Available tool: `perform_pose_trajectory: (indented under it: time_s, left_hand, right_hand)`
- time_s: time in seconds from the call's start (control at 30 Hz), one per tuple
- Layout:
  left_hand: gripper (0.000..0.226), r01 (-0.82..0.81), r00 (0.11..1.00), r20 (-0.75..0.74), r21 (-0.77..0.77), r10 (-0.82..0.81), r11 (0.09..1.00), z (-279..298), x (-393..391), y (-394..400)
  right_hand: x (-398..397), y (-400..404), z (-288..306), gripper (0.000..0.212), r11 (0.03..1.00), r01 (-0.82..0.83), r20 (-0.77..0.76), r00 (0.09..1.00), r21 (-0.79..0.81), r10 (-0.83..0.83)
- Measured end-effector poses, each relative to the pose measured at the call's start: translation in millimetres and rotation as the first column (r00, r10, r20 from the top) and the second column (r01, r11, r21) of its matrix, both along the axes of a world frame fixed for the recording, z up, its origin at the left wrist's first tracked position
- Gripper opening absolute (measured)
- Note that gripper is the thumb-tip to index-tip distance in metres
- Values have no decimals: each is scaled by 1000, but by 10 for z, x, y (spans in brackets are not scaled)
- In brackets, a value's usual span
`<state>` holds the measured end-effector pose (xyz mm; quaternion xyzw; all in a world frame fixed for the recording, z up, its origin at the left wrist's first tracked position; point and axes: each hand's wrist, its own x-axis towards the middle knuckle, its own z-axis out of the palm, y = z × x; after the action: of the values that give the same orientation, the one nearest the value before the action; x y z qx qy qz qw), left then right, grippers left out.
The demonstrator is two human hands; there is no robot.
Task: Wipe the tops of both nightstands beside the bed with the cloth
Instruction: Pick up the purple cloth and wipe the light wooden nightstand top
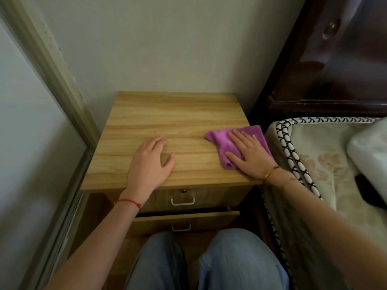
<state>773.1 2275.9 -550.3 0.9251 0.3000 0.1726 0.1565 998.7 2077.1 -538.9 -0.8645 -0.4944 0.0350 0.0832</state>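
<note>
A light wooden nightstand (171,114) stands against the wall, its top bare apart from my hands and the cloth. A purple cloth (222,141) lies crumpled at the top's right edge, next to the bed. My right hand (249,153) presses flat on the cloth with straight fingers. My left hand (151,160) rests on the wood near the front middle, fingers slightly bent and holding nothing. Only one nightstand is in view.
The bed's mattress (318,155) with black-and-white piping lies close on the right, under a dark headboard (335,70). A mirrored or sliding door frame (58,84) runs along the left. The lower drawer (186,218) is pulled slightly out above my knees (236,258).
</note>
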Motion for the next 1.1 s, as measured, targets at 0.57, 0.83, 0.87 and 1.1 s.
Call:
perform_pose_trajectory:
  time_s: [0.57,0.83,0.87,1.1]
  left_hand:
    - [57,9,1000,-19,-3,-9,1000,-11,-17,8]
    - [58,15,1000,-26,16,-15,1000,-29,-8,16]
    - [58,13,1000,-27,16,-13,1000,-27,-10,13]
    - [60,-2,999,-42,33,3,999,-27,1,-3]
  right_hand:
    - [-609,2,-65,70,998,-20,56,998,53,17]
    - [22,75,-11,68,985,169,71,983,-22,-167]
    - [-64,165,-23,67,991,136,72,988,-6,-135]
    - [-137,126,-38,68,998,-53,29,998,22,53]
